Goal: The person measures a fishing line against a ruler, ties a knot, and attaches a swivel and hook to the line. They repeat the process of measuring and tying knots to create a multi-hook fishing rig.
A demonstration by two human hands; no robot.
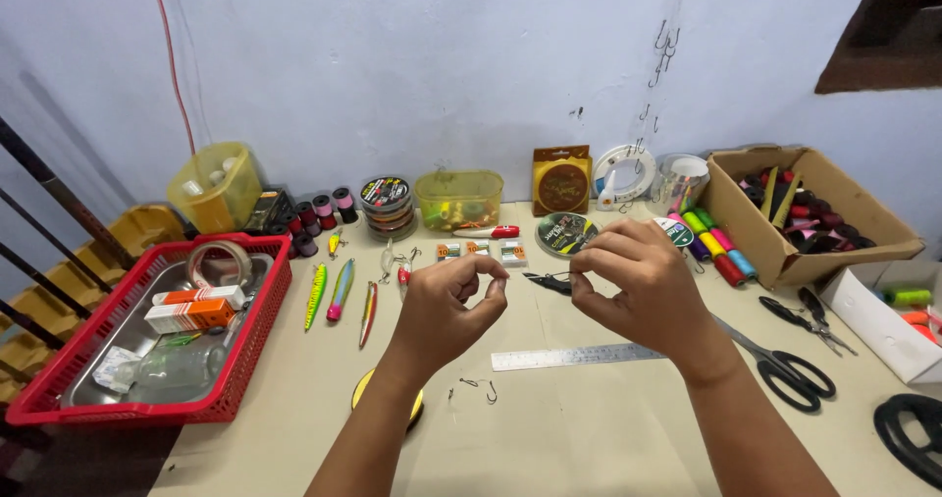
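While both hands are hovering above the table (589, 428), I am seeing my left hand (446, 306) and right hand (633, 281) pinching fingertips together (any line between them is too thin to tell), with hooks (479, 387) lying just below and a ruler (577, 357) beside.

Open tabletop (589, 428) low centre, between the forearms, broken only by small hooks (478, 389) and a steel ruler (577, 357). Left side blocked by red basket (250, 360); lures (340, 289) just beside it. Right side crowded: black scissors (785, 365), pliers (814, 322), cardboard box (775, 237). Back edge lined with line spools (387, 206) and yellow tub (458, 198).
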